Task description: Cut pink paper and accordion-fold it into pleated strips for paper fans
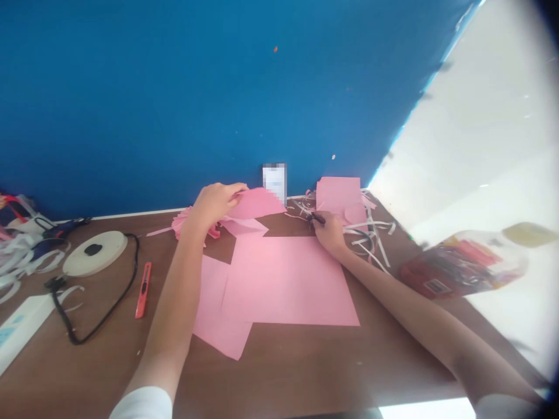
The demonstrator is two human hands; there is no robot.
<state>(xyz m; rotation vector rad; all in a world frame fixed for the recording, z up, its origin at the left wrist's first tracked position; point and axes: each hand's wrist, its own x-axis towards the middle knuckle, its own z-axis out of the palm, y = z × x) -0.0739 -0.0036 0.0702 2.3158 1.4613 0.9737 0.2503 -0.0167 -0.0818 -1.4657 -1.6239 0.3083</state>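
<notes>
My left hand pinches the left end of a cut pink paper piece, which has a curved upper edge and is raised off the table. Under it lies a folded pink paper piece, and fringed pink paper strips show beside my left wrist. My right hand is closed around a small black tool whose kind I cannot make out. Between my forearms a large pink sheet lies flat, overlapping another pink sheet at its left.
A red box cutter, a round cream disc with a black cable, and a white box lie left. A phone leans on the blue wall. White strips and a plastic package are right.
</notes>
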